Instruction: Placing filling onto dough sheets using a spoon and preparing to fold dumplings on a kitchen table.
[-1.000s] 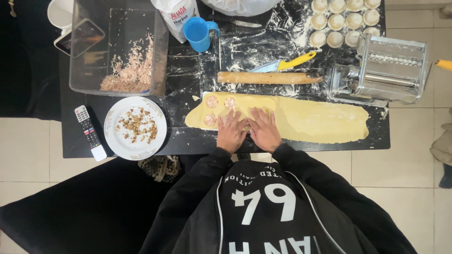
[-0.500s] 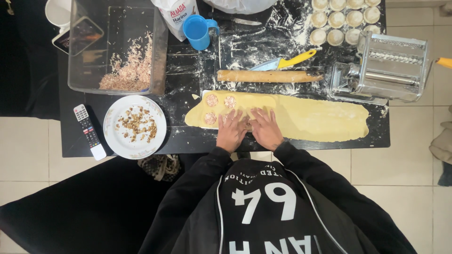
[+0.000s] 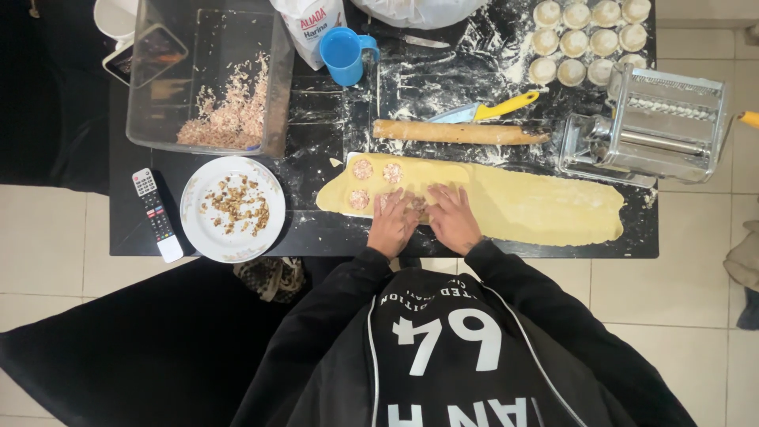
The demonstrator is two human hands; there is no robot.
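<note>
Dough sheet (image 3: 514, 204) lies along near edge of floured desk (image 3: 332, 134); three filling mounds (image 3: 362, 168) on its left end, rest bare. Finished rounds (image 3: 585, 39) far right. Left hand (image 3: 393, 223) and right hand (image 3: 452, 219) flat, pressing dough, gripping nothing

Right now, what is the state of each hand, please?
Left hand: open, flat on the dough, holding nothing.
Right hand: open, flat on the dough, holding nothing.
</note>
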